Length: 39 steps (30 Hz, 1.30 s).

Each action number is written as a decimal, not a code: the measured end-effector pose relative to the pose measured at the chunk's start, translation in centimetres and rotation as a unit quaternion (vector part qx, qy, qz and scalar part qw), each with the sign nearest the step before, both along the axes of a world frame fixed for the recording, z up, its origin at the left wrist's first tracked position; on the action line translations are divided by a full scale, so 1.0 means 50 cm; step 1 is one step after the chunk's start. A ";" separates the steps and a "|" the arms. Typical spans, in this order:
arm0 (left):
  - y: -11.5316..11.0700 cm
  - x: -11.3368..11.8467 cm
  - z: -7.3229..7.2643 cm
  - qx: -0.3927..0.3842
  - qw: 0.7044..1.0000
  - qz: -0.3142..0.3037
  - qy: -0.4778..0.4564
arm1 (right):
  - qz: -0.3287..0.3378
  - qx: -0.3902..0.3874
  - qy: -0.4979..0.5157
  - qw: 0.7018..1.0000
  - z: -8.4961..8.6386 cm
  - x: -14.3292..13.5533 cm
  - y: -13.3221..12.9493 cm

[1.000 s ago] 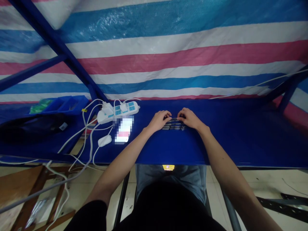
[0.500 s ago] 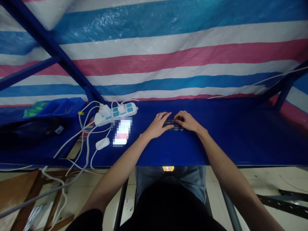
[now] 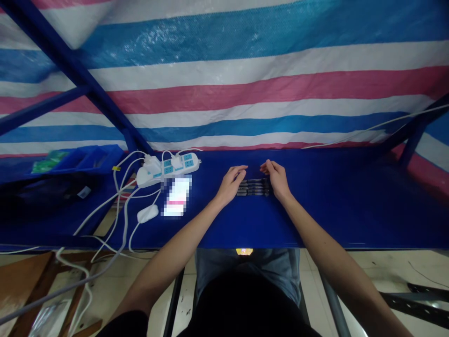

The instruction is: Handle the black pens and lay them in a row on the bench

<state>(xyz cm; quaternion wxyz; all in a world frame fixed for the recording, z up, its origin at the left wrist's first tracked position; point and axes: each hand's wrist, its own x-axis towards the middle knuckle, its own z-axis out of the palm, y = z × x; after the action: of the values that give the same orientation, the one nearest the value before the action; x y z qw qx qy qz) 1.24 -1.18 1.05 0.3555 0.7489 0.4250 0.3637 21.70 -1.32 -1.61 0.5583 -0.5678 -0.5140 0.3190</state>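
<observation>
Several dark pens (image 3: 253,187) lie side by side on the blue table (image 3: 252,224), forming a compact row that runs left to right. At the row's left end is my left hand (image 3: 231,182), its fingers stretched out and apart, holding nothing. My right hand (image 3: 276,177) is by the right end, fingers loosely curved and apart with nothing visible in them. The hand's edge hides the tips of some pens. Whether either hand touches the pens, I cannot tell.
Left of my hands sit a white power strip (image 3: 168,169) with plugs and cables, a blurred bright phone-like screen (image 3: 178,195) and a white adapter (image 3: 148,214). Blue bins (image 3: 87,159) and a dark bag (image 3: 45,192) lie farther left. A striped tarp (image 3: 245,100) hangs behind.
Both hands have lifted off the pens and drawn to the ends of the row, uncovering it. The view has tipped slightly.
</observation>
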 end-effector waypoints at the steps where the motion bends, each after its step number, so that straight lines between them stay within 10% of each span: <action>1: 0.005 -0.011 0.001 0.019 0.999 -0.020 0.021 | 0.024 0.006 -0.035 0.999 0.006 0.010 -0.002; 10: 0.030 -0.065 0.013 0.105 0.966 -0.103 0.212 | 0.184 0.047 -0.377 0.907 0.011 0.058 -0.007; 29: 0.020 -0.043 0.007 0.118 0.957 -0.164 0.206 | 0.154 0.029 -0.360 0.920 0.005 0.037 -0.001; 39: 0.024 -0.042 0.020 0.160 0.979 0.004 0.126 | 0.126 0.106 -0.357 0.919 0.040 0.022 -0.028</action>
<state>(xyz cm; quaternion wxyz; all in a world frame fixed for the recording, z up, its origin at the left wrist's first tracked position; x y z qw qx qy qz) -0.85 -0.01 2.05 0.1733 0.8343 0.4054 0.3310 22.80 -2.72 0.39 0.3493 -0.5124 -0.7773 0.1063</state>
